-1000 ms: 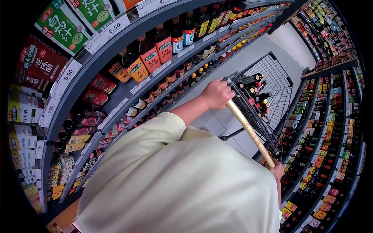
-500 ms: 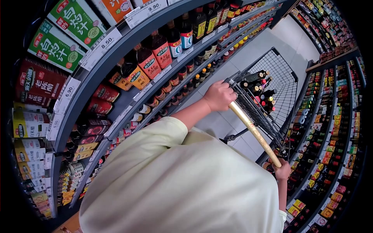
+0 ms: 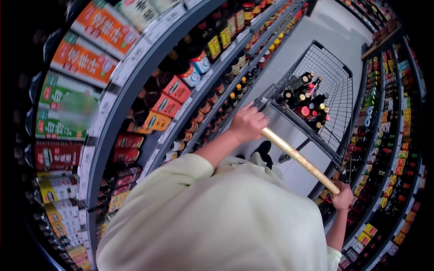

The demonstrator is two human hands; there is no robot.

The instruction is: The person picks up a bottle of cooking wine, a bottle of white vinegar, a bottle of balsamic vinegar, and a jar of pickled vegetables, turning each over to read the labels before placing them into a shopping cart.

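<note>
My left hand is closed around the upper left end of the gold shopping cart handle. At the other end of that bar, my right hand is wrapped round it too. Ahead of the handle stretches the dark wire shopping cart. Several dark bottles with red, gold and black caps stand grouped in its near part. The fingertips under the bar are partly hidden.
Along the left runs a shelf of sauce bottles, cartons and price tags. Another stocked shelf lines the right side. Pale tiled floor lies between them, and a dark shoe shows below the handle.
The cart and I have moved forward along the aisle; the left shelf's goods have slid back and down in view. A dark shoe has come into sight. Both hands keep their grip.
</note>
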